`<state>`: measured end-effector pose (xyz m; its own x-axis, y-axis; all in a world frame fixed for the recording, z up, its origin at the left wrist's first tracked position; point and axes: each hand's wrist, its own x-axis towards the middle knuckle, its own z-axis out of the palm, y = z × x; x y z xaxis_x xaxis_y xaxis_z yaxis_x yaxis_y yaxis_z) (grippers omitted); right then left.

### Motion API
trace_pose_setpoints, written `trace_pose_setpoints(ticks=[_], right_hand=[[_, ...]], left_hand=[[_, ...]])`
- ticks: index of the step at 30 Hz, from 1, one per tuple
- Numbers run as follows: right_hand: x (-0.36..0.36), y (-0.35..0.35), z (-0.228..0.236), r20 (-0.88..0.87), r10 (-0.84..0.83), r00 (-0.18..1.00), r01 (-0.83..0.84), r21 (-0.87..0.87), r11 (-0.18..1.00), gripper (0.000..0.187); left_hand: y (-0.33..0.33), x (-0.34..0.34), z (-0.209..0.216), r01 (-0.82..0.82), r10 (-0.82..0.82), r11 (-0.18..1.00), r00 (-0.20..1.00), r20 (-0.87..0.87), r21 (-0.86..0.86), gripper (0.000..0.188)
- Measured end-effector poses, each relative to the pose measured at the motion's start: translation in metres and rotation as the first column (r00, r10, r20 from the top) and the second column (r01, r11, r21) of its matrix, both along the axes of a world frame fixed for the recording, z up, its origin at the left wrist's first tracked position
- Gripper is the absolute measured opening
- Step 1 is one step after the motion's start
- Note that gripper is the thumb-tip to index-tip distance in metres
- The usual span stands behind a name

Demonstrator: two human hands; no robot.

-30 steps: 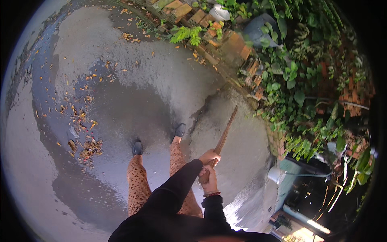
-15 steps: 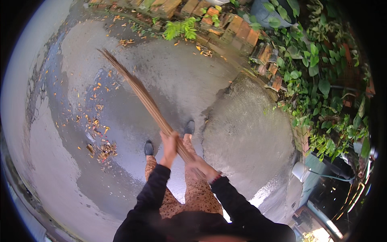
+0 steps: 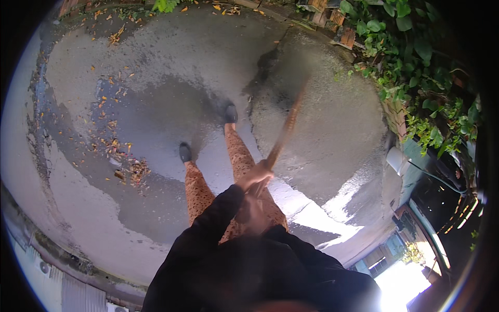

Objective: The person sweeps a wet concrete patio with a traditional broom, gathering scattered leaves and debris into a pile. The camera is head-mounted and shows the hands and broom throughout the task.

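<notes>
A brown stick broom [image 3: 287, 129], a bundle of thin stiff ribs, slants up and to the right from my hands over the concrete; motion blurs its far end. My left hand [image 3: 254, 176] is wrapped round the bundle above my knee. Lower down, close to my body, my right hand [image 3: 252, 214] is at the butt end of the broom, closed round it, its fingers smeared by motion. Dry leaves [image 3: 136, 170] lie in a small heap on the wet ground to the left, with more scattered above it.
Wet concrete ground [image 3: 171, 114] surrounds my feet, with a crack and a rougher raised slab [image 3: 338, 135] to the right. Leafy plants [image 3: 400, 57] and broken bricks [image 3: 345, 37] line the far right. A white bucket [image 3: 397, 160] stands at the right edge.
The broom has swung from pointing up-left to pointing up-right, with both hands drawn along. My view has turned, and the bricks and plants at the top have shifted upward.
</notes>
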<state>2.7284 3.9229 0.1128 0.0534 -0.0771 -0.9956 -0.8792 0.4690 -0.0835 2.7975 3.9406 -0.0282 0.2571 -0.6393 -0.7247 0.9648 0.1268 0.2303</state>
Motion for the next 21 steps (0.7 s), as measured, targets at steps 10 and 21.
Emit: trace_pose_setpoints(ticks=[10,21], right_hand=[[0.029,0.025,-0.003,0.066,0.334,0.94,-0.313,0.549,0.775,0.015],[0.037,-0.036,-0.011,0.342,-0.001,0.94,0.059,-0.158,0.986,0.013]], left_hand=[[0.146,-0.03,0.039,-0.566,0.497,0.645,0.821,0.282,0.513,0.071],[-0.054,0.056,0.017,-0.194,0.197,0.966,0.98,0.0,-0.172,0.049]])
